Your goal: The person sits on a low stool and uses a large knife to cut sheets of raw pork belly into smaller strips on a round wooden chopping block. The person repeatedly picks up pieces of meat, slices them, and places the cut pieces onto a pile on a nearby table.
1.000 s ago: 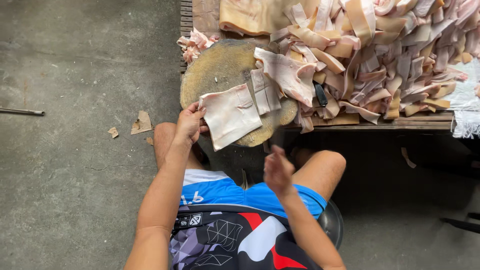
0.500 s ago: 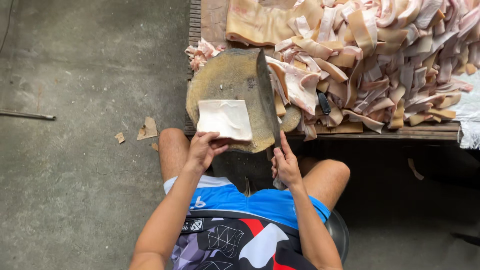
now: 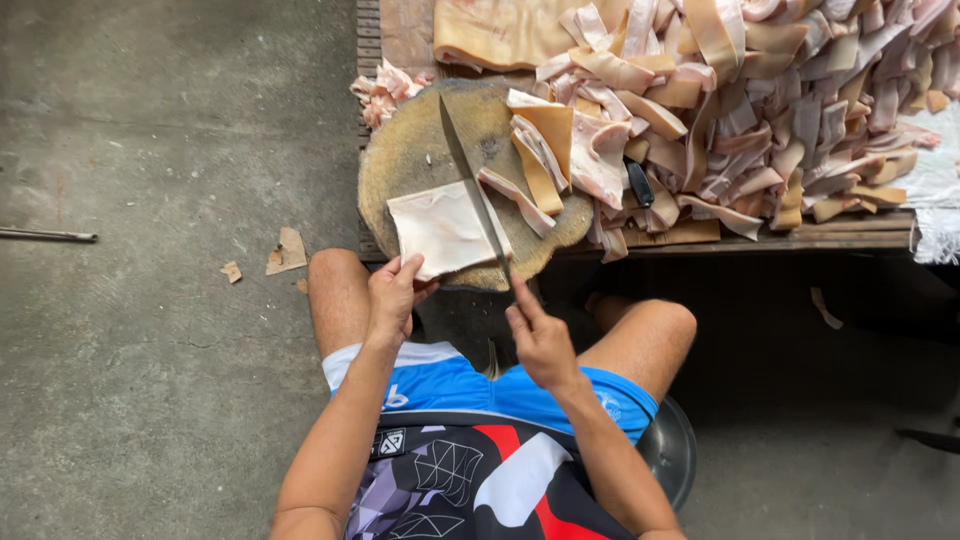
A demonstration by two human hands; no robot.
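Right hand grip: the right hand (image 3: 540, 340) is closed around the handle of a long knife (image 3: 472, 185), index finger laid forward along the handle.
Knife: the blade runs from the hand toward 11 o'clock, lying across the right edge of a pale square slab of pork skin (image 3: 443, 228).
Left hand grip: the left hand (image 3: 392, 295) pinches the near edge of the slab, thumb on top, fingers curled under its 6 o'clock edge.
Slab position: flat on a round wooden chopping block (image 3: 415, 150), at the block's 6 o'clock side, overhanging the near rim slightly.
Block, 3 o'clock side: cut strips of skin (image 3: 545, 150) lie piled on the block, touching the blade's far side.
Beyond, 1 to 3 o'clock: a large heap of skin strips (image 3: 780, 110) covers a low wooden platform (image 3: 690, 232); a dark handle (image 3: 639, 183) shows among them.
Block, 11 o'clock: small pink trimmings (image 3: 383, 88).
Floor, 9 o'clock: concrete floor (image 3: 150, 300) with scraps (image 3: 288, 250) and a thin metal rod (image 3: 45, 235).
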